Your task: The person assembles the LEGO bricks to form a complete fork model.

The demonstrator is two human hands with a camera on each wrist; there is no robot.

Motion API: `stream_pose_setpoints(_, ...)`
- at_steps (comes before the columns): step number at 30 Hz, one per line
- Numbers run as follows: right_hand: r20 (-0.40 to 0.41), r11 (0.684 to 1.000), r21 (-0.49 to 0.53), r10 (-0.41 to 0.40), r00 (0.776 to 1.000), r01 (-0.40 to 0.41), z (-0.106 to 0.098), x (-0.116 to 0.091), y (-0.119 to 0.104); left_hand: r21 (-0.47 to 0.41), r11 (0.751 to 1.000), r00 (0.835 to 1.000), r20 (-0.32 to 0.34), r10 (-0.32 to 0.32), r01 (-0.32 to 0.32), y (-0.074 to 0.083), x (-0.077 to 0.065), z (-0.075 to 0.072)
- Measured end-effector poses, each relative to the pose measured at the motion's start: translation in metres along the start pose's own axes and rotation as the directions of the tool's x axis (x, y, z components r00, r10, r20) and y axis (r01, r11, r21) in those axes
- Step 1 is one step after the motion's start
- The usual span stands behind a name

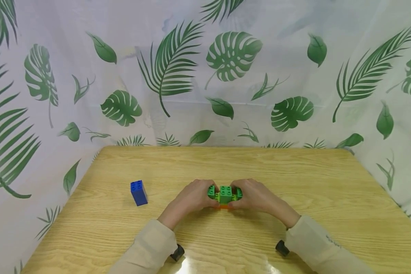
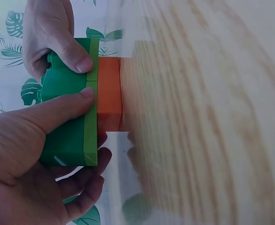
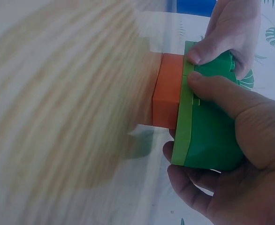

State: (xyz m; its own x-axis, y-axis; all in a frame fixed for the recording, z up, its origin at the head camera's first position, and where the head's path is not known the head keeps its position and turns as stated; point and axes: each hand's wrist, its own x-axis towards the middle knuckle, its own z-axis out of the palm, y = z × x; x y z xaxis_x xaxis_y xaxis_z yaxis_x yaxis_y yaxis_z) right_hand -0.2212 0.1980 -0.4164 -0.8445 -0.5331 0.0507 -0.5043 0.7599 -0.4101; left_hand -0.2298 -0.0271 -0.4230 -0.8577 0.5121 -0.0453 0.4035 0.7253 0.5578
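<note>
"Head view: where are the joined blocks [image 1: 225, 195]?"

"On the bench [image 1: 294, 167], long side running left to right between left hand [image 1: 196, 195] and right hand [image 1: 255, 195], neither nearer."

"Each grip?"

"Holding its own end."

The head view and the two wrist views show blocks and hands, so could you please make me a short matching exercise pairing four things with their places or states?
Things:
1. Blue block
2. Orange block
3. Light green layer
4. Left hand

Places or states:
A. Lowest part of the block build
B. Holding one end of the build
C. On the table, apart from the build
D. Between the lowest part and the darker green blocks

Pairs: 1-C, 2-A, 3-D, 4-B
</note>
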Motion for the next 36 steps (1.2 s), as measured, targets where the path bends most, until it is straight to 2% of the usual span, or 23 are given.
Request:
stream_pose_setpoints(6, -0.003, 0.999, 0.029, -0.013, 1.000, 0.013, 0.000, -0.001, 0.001, -0.148, 0.989, 1.000, 0.015, 0.005, -0.003, -0.005, -0.001, -0.001)
stream_pose_setpoints(12, 0.003, 0.999, 0.033, -0.011, 1.000, 0.011, -0.001, 0.000, 0.001, -0.277, 0.960, 0.999, -0.018, 0.033, -0.037, -0.006, -0.010, -0.016)
stream_pose_setpoints(16, 0.005, 0.999, 0.032, -0.008, 1.000, 0.008, -0.001, 0.000, 0.001, -0.302, 0.952, 0.997, -0.070, 0.037, -0.057, -0.008, -0.022, -0.031)
stream_pose_setpoints(23, 0.003, 1.000, 0.016, -0.006, 1.000, 0.006, 0.000, 0.000, 0.000, -0.283, 0.956, 0.981, -0.192, 0.017, -0.072, -0.017, -0.052, -0.058)
stream_pose_setpoints(26, 0.005, 1.000, 0.017, -0.007, 1.000, 0.007, 0.000, 0.000, 0.000, -0.276, 0.958, 0.968, -0.251, 0.005, -0.076, -0.028, -0.066, -0.068)
stream_pose_setpoints(30, 0.007, 1.000, 0.019, -0.010, 1.000, 0.009, 0.001, 0.000, 0.001, -0.247, 0.964, 0.932, -0.361, -0.001, -0.095, -0.047, -0.083, -0.083)
stream_pose_setpoints(33, 0.006, 1.000, 0.021, -0.013, 1.000, 0.013, 0.001, 0.000, 0.001, -0.233, 0.970, 0.908, -0.418, -0.037, -0.068, -0.061, -0.099, -0.095)
stream_pose_setpoints(36, 0.003, 1.000, 0.019, -0.015, 1.000, 0.015, 0.001, 0.000, 0.001, -0.224, 0.975, 0.896, -0.435, -0.092, -0.009, -0.075, -0.116, -0.106)
